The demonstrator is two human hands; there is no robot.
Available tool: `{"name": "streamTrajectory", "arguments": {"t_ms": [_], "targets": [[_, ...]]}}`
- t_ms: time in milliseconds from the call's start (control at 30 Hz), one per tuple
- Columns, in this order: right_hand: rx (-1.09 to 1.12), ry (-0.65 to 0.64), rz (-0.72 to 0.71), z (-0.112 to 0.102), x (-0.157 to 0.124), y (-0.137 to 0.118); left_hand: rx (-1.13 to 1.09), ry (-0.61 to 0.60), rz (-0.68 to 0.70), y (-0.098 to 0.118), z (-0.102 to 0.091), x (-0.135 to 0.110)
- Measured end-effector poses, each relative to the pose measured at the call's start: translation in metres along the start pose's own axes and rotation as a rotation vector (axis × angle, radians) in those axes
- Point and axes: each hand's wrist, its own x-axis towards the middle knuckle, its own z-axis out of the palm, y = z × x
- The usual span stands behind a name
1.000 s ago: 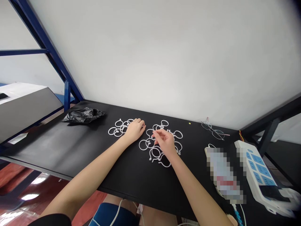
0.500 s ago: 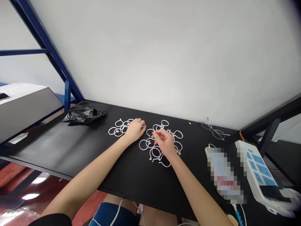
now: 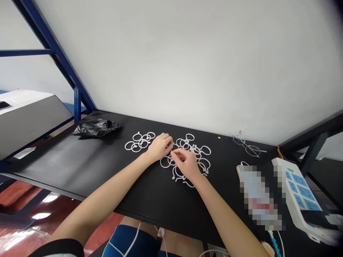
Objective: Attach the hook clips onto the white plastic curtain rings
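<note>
Several thin white plastic rings (image 3: 165, 162), some with small clasp ends, lie in a loose pile on the black table. My right hand (image 3: 186, 163) is over this pile, thumb and finger pinched on a white ring that is mostly covered by the hand. Close to those fingertips, my left hand (image 3: 161, 146) has its fingers curled at the pile's left edge. What sits within the left fingers is hidden. To the left of that hand lies a smaller group of white rings (image 3: 129, 146), overlapping one another.
A crumpled black plastic bag (image 3: 97, 127) lies at the back left of the table (image 3: 80, 164). Eyeglasses (image 3: 253, 150), a blurred-out phone (image 3: 261, 198) on a cable and a white power strip (image 3: 292, 200) are on the right. A wall (image 3: 171, 71) rises behind.
My left hand has moved right, away from the small ring group, and now meets my right fingertips. The right hand stays over the pile. The view has shifted slightly.
</note>
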Motion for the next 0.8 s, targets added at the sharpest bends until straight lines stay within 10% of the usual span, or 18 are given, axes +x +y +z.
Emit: {"name": "streamTrajectory", "arguments": {"t_ms": [800], "targets": [[-0.156, -0.013, -0.103, 0.0014, -0.002, 0.0037, -0.073, -0.022, 0.014, 0.0014, 0.0035, -0.0005]]}}
